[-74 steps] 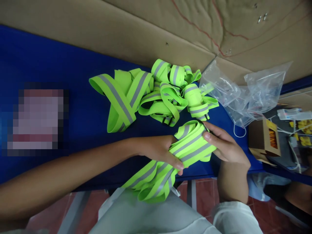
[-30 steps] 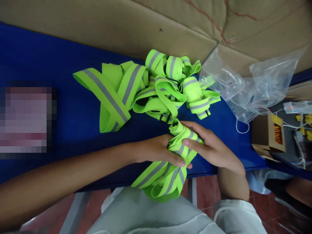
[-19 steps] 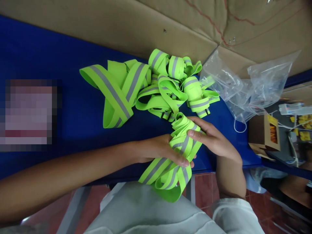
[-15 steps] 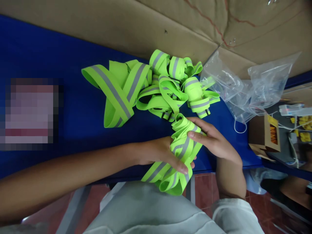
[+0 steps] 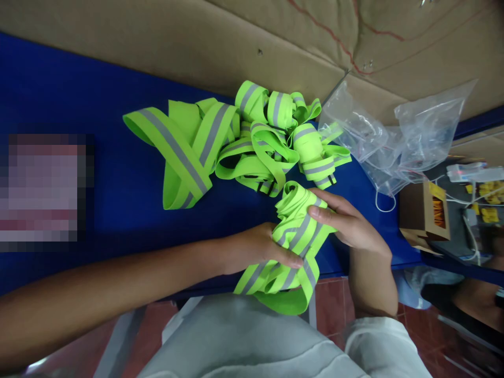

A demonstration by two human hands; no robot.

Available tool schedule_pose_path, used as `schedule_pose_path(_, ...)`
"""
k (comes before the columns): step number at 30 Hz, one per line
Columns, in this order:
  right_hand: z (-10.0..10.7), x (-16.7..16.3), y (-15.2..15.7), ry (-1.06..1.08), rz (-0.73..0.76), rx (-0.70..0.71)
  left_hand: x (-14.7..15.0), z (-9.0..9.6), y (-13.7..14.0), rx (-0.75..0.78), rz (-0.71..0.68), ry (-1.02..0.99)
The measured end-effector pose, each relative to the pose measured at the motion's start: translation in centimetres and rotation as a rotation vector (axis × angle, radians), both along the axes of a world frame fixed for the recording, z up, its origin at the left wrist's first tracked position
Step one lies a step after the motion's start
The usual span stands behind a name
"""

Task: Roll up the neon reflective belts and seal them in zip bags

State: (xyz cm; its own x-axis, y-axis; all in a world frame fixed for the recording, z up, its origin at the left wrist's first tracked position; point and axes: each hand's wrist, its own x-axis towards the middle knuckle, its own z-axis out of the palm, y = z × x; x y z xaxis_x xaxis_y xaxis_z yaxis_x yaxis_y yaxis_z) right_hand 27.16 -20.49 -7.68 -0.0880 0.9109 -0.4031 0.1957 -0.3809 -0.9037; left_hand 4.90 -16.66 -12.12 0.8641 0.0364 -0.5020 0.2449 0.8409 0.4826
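Note:
A bunched neon-green reflective strap point(image 5: 301, 231) with a grey stripe is gripped between both my hands, just over the table's near edge. My left hand point(image 5: 271, 245) wraps its lower part from the left, thumb lying across the folds. On the upper right, my right hand point(image 5: 340, 218) pinches it with the thumb in front; the other fingers are mostly hidden behind. Loose loops of the strap hang below my left hand. Beyond my hands lies a pile of similar straps point(image 5: 268, 152), several rolled up, and one wide loose strap point(image 5: 183, 152) crosses itself at the left.
Clear plastic bags point(image 5: 417, 131) lie at the back right beside a small cardboard box point(image 5: 421, 215). Brown padded panelling point(image 5: 197, 50) rises behind the blue table point(image 5: 129, 226). Yellow pieces point(image 5: 490, 214) sit on a dark surface at right, near another person's arm point(image 5: 476, 304). A pixelated patch covers something at left.
The hanging loops of the strap have shifted and spread wider below my left hand. Both hands keep their grip. The view has shifted slightly, moving the pile a little left.

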Motion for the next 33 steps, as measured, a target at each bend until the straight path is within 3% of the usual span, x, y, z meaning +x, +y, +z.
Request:
schedule_pose_path(4, 0.5, 0.0, 0.4, 0.043, -0.06, -0.032, -0.2, 0.0, 0.9, 0.091, -0.021, -0.031)
schedule_pose_path(9, 0.8, 0.7, 0.1, 0.048, -0.047, -0.006, -0.2, 0.2, 2.4, 0.453, -0.034, -0.165)
schedule_pose_path(11, 0.7, 0.8, 0.0, 0.03, -0.033, 0.003, -0.2, 0.2, 2.7, 0.521, -0.039, -0.196)
schedule_pose_path(17, 0.7, 0.5, 0.1, 0.075, -0.025, -0.006, -0.5, -0.1, 2.9, 0.471, -0.115, -0.243)
schedule_pose_path(24, 1.1, -0.4, 0.8, 0.186, -0.115, -0.129, -0.1, 0.0, 2.2, 0.401, 0.095, -0.164)
schedule_pose_path(27, 0.8, -0.6, 1.2, 0.219, -0.118, -0.169, -0.1, -0.2, 2.2, 0.412, 0.09, -0.141)
schedule_pose_path(33, 0.4, -1.0, 1.3, 0.109, -0.126, -0.044, -0.3, -0.3, 2.8, 0.296, 0.065, -0.106)
